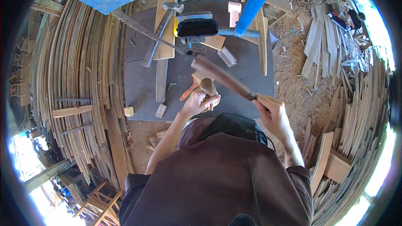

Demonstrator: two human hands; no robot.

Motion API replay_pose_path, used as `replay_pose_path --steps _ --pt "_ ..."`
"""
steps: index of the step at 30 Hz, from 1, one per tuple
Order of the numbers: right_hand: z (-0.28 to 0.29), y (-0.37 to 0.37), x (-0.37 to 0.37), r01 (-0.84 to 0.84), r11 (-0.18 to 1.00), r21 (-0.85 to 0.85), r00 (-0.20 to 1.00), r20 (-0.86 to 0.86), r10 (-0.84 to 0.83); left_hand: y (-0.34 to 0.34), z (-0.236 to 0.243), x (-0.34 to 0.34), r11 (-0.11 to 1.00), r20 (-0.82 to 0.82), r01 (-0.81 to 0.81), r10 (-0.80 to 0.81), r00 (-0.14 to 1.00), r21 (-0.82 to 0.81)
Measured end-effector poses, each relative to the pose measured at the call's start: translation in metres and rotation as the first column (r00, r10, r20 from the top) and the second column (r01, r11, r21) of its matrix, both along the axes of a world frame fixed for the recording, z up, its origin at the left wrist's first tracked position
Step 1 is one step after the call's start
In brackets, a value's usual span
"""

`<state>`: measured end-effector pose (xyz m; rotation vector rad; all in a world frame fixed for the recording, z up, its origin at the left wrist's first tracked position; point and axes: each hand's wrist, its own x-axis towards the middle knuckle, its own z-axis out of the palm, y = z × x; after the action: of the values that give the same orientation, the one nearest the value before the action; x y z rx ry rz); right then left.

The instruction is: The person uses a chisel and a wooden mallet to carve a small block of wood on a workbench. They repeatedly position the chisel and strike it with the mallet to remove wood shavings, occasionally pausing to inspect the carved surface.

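Observation:
My left hand is closed around an upright short tool with a round, worn brown top, near the front middle of the dark work surface. Its lower end is hidden. My right hand grips the handle of a long, dark brown bar-like striker, which angles up leftward, its far end above and just behind the tool's top. A brush with an orange handle lies beside my left hand. Small screws or nails and a pale block lie to the left.
Blue metal machine frame overhangs the back, near a hammer, saw blade, black tray, boards and pink object. Timber stacks flank both sides; offcuts litter the floor. Another person is at upper right.

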<state>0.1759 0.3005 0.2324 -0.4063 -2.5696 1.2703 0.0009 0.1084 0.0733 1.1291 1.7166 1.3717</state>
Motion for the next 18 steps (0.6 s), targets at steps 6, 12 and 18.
replay_pose_path --steps 6,12,18 --pt "0.000 -0.003 0.003 0.013 1.000 -0.014 0.998 -0.063 -0.013 0.002 0.000 0.000 0.999 0.011 0.010 -0.010 1.000 -0.036" --pt "0.020 0.002 0.001 0.076 0.997 0.018 0.994 -0.084 -0.074 0.003 0.009 0.002 0.999 0.024 -0.011 0.012 1.000 -0.045" --pt "-0.001 0.003 0.004 -0.044 0.999 0.001 0.999 0.016 0.044 0.006 0.012 0.001 0.999 0.000 0.022 -0.022 1.000 -0.025"
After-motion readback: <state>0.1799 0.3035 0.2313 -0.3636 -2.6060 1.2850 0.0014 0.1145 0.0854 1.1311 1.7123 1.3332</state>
